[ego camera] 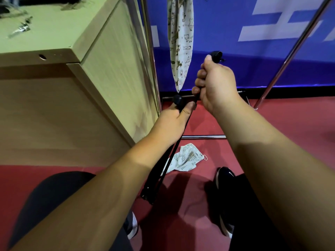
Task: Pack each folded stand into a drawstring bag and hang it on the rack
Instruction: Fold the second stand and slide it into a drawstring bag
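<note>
Stand (154, 180), black: held upright over the floor, right hand (215, 84) clenched round its top, left hand (174, 118) gripping a leg, likely folding it for bagging. Leaf-print bag (188, 158) lay on the floor nearby; cat-print bag (181, 42) hung from the rack (293, 49).

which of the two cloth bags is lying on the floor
The leaf-print bag, crumpled on the red floor behind the black stand. The cat-print bag hangs from above instead, its tip off the floor.
</note>
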Demonstrator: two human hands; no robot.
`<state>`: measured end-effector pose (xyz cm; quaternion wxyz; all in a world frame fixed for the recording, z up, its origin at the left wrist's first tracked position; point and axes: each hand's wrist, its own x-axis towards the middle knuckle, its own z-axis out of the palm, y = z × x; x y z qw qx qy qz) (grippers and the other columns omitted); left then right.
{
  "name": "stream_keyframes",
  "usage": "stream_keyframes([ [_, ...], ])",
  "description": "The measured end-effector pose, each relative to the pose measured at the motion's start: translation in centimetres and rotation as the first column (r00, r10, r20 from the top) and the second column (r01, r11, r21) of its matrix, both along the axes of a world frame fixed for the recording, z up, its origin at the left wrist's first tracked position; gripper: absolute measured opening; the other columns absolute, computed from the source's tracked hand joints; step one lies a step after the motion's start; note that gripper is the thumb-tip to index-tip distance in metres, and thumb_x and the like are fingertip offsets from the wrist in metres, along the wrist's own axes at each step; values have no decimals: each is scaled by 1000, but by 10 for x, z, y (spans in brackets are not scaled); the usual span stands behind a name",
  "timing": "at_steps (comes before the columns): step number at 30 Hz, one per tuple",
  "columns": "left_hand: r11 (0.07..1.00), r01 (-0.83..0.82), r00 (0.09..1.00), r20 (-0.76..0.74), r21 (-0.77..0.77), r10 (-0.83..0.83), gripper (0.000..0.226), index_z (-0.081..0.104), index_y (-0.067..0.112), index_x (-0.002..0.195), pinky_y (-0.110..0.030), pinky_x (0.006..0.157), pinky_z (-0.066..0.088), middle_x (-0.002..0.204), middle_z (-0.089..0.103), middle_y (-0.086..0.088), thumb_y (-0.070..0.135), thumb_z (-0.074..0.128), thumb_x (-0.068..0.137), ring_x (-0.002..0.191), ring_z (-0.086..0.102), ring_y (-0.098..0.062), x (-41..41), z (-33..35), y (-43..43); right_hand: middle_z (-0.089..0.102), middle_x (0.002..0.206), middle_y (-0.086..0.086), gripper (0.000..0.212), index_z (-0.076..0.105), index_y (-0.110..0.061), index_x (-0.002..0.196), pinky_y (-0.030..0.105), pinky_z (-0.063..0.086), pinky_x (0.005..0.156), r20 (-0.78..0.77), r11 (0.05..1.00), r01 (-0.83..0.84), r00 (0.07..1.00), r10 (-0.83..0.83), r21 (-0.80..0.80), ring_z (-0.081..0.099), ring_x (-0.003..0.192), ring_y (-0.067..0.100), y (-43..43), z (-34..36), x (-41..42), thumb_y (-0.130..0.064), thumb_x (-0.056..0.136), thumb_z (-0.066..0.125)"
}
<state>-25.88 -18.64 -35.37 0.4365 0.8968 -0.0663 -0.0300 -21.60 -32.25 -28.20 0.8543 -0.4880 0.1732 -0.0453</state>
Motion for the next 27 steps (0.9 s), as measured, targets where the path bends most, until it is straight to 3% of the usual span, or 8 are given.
stream_keyframes([
  [4,997,-16,998,-52,72,19,57,48,22,66,-29,61,32,64,52,8,64,45,105,68,53,-21,-5,1,3,40,58,-7,30,52,-18,86,29,28,50,-35,1000,16,999,-16,25,29,46,10,-3,-2,5,-32,113,50],
  [7,996,-8,999,-40,91,12,56,45,24,65,-20,49,32,60,50,8,64,49,104,53,49,-6,-6,1,7,40,59,-6,29,52,-18,87,29,28,50,-31,1000,2,1000,-2,13,28,47,11,0,-4,5,-30,112,51],
  [9,998,24,1000,-17,65,-23,45,56,29,77,-14,58,40,73,60,10,65,53,102,65,58,-3,-7,-4,10,42,59,-7,28,53,-17,88,30,30,50,-26,999,-29,999,29,-15,30,47,11,2,-7,4,-32,112,52],
  [11,997,51,999,-7,50,-51,49,68,30,100,-28,79,54,91,69,10,76,52,94,86,67,-9,-7,-9,12,45,60,-7,27,54,-17,90,30,31,50,-24,997,-62,998,61,-55,32,48,11,4,-9,2,-33,112,53],
  [14,999,34,999,-6,15,-34,60,71,28,113,-40,88,57,99,73,6,79,51,88,96,69,-14,-8,-13,13,47,61,-6,26,56,-16,91,31,32,51,-20,991,-91,996,90,-98,35,49,10,8,-10,-1,-32,112,53],
  [21,1000,14,1000,14,20,-14,46,74,20,103,-39,78,56,87,74,2,63,59,95,83,70,-15,-9,-16,13,50,60,-6,27,55,-17,88,28,32,50,-26,984,-124,992,121,-131,35,47,11,12,-9,-1,-31,111,55],
  [24,999,14,999,28,37,-15,36,65,21,81,-30,59,45,67,61,6,52,64,100,60,58,-5,-10,-17,12,51,60,-6,27,56,-16,88,28,32,50,-28,977,-155,988,153,-143,35,47,11,14,-10,-1,-31,111,56],
  [27,999,35,999,20,9,-35,27,72,26,98,-32,70,52,80,68,7,51,63,100,75,66,-8,-12,-19,10,52,61,-6,27,58,-16,89,28,31,50,-29,962,-195,981,193,-194,35,46,10,17,-11,-3,-32,110,56],
])
